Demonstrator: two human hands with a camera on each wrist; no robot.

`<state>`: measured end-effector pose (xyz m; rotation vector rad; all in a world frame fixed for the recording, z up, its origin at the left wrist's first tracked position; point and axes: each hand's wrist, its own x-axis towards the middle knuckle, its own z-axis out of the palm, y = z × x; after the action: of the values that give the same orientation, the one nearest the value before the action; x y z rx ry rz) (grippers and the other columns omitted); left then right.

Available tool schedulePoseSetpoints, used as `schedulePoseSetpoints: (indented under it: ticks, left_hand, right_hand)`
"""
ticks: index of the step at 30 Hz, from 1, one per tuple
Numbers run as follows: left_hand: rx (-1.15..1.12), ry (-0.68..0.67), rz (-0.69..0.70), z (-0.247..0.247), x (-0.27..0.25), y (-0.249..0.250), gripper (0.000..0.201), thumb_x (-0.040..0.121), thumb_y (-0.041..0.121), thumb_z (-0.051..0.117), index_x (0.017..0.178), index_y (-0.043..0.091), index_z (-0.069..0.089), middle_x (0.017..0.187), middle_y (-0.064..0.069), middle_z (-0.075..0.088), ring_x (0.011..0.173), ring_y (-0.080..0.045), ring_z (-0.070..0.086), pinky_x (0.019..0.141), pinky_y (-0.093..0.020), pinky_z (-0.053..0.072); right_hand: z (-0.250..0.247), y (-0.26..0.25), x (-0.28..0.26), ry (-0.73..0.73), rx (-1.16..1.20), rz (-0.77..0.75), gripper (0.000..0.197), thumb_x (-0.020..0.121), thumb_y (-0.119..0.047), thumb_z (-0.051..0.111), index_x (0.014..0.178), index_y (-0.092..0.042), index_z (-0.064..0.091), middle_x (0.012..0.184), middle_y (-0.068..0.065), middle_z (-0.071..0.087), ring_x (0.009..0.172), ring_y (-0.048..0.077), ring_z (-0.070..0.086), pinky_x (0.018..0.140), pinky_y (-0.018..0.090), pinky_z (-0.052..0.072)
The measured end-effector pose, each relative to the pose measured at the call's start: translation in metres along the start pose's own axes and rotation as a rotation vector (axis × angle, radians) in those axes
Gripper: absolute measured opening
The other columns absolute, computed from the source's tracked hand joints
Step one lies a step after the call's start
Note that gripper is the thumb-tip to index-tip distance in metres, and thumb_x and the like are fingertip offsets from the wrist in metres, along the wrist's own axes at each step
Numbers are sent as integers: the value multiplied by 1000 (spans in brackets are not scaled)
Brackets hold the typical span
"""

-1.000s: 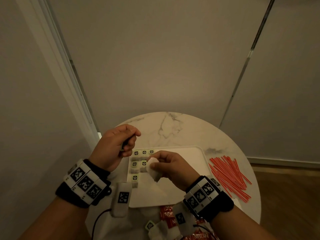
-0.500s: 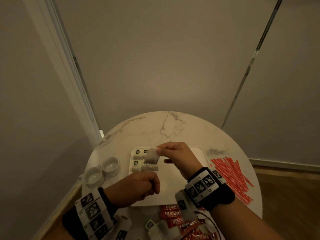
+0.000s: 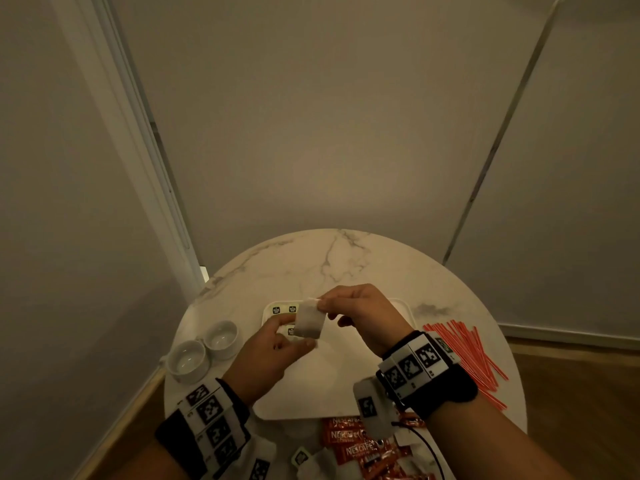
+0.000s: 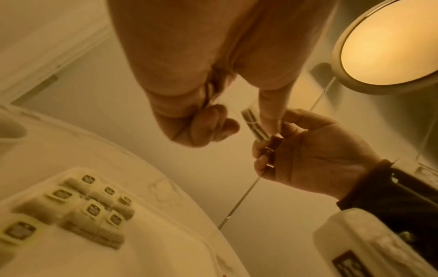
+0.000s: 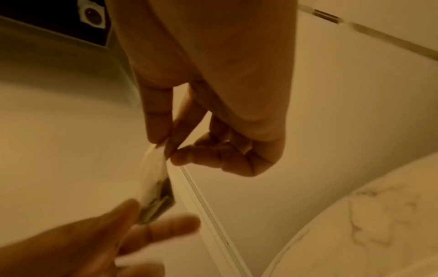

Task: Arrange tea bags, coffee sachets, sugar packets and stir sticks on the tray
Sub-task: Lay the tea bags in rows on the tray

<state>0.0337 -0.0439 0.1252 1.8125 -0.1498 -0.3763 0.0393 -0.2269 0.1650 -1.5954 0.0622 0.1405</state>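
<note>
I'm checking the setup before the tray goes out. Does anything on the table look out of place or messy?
Somewhat. The coffee sachets lie in a loose heap off the tray, at the table's near edge, and the stir sticks are fanned out to its right. Only tea bags sit in tidy rows.

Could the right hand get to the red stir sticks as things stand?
Probably not right away: the right hand is pinching a tea bag. Otherwise the stir sticks lie uncovered on its side.

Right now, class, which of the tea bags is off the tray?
The tea bag pinched at its top by the right hand, hanging above the tray; the others lie in rows there.
</note>
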Motion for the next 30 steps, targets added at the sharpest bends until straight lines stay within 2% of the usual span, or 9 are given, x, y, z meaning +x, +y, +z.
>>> schedulePoseSetpoints:
  ticks: [2,4,11,14,18,21,24,26,30]
  left_hand:
    - [-77,33,54,6,2,2,8,89,16,64,94,21,66,63,-2,49,56,-16,41,51,-28,35]
    - [-73,81,87,9,3,4,11,89,9,62,83,16,67,60,1,51,52,-13,40,49,-25,35]
    - [-55,68,125,7,6,1,7,85,9,67,85,6,72,56,7,56,52,-9,47,53,-23,39]
    - [-68,31,146,6,5,2,8,85,6,66,89,5,73,57,6,62,52,-3,54,53,-18,43]
    - [-55,53,165,2,6,-2,8,82,10,70,86,6,75,69,-2,69,64,-13,62,61,-27,48]
    - [-9,38,221,2,5,-2,9,80,23,73,71,20,73,67,-3,65,64,-17,61,61,-33,49]
    - [-15,46,231,5,5,-2,18,81,8,71,69,21,74,56,9,58,54,-1,51,56,-18,41]
    - [-30,59,216,5,8,-3,6,81,6,70,80,1,74,57,8,58,51,1,49,55,-16,40]
    - [14,69,218,5,9,-7,19,81,9,72,69,-4,65,54,7,50,50,-3,44,53,-19,38]
  right_hand:
    - [1,2,1,60,-45,-32,10,82,-5,68,75,-11,73,81,5,67,64,5,55,62,20,41]
    - [1,5,1,121,-110,-84,12,80,-8,72,71,-15,74,81,1,67,66,2,58,66,19,44]
    - [-3,8,0,142,-61,-154,11,78,0,71,69,-6,74,77,-1,63,73,7,60,74,24,48]
    - [0,11,-1,121,-41,-172,9,79,2,70,70,1,72,77,0,62,73,7,59,74,22,45]
    - [1,13,-2,141,-33,-184,10,78,1,71,69,0,73,78,-1,64,81,14,60,83,33,47]
    - [1,14,-1,202,-247,-242,11,80,-5,71,71,-8,77,84,-6,66,92,9,55,85,22,42]
    - [1,13,-3,126,-145,-245,11,80,2,67,74,0,76,86,-3,67,86,2,59,82,21,46]
    - [0,14,-4,144,-255,-274,11,82,-4,69,76,-8,78,91,-6,67,89,-3,55,83,14,41]
    - [1,19,-4,173,-449,-339,25,80,-16,74,70,-39,71,100,-13,63,104,7,53,86,19,40]
